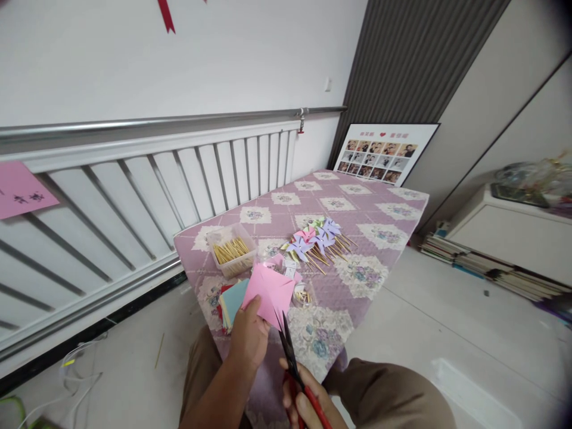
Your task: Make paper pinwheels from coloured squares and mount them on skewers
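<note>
My left hand (248,335) holds a square of pink paper (269,290) by its lower left edge, just above the near end of a purple quilted mat (357,235). My right hand (302,398) grips red-handled scissors (290,354); their dark blades point up and touch the paper's lower corner. A stack of coloured paper sheets (231,301) lies on the mat right behind my left hand. A clear box of wooden sticks (231,250) stands further back. A pile of finished paper pinwheels on sticks (316,236) lies in the mat's middle.
A white slatted bed frame (147,185) leans along the wall on the left. A photo collage board (383,154) stands at the mat's far end. Stacked books (487,265) and a white cabinet (509,229) are at the right. My knees (388,390) frame the bottom.
</note>
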`<state>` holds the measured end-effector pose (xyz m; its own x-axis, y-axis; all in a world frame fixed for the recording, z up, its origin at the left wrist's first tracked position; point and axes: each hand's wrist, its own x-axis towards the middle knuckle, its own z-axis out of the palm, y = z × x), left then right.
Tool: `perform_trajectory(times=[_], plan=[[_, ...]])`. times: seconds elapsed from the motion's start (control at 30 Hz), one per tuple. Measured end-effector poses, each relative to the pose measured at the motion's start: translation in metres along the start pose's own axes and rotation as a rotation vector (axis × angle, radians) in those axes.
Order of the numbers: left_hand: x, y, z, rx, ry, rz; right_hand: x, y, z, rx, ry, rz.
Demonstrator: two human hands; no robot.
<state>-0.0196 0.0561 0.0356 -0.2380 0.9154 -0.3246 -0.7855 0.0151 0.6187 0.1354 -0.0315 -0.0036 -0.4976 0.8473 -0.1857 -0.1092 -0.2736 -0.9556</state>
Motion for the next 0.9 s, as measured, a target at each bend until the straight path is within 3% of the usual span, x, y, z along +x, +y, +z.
perform_trajectory(times=[0.23,0.57,0.9], plan=[[-0.007,-0.002,0.005,0.031,0.029,0.001,0.009,0.004,-0.006,-0.084,-0.011,0.02],[-0.007,-0.008,0.001,0.067,0.033,0.017,0.009,0.006,-0.006,-0.135,0.08,0.043],[-0.012,-0.003,0.007,0.152,0.015,-0.004,0.01,0.019,-0.008,-0.023,0.128,0.041]])
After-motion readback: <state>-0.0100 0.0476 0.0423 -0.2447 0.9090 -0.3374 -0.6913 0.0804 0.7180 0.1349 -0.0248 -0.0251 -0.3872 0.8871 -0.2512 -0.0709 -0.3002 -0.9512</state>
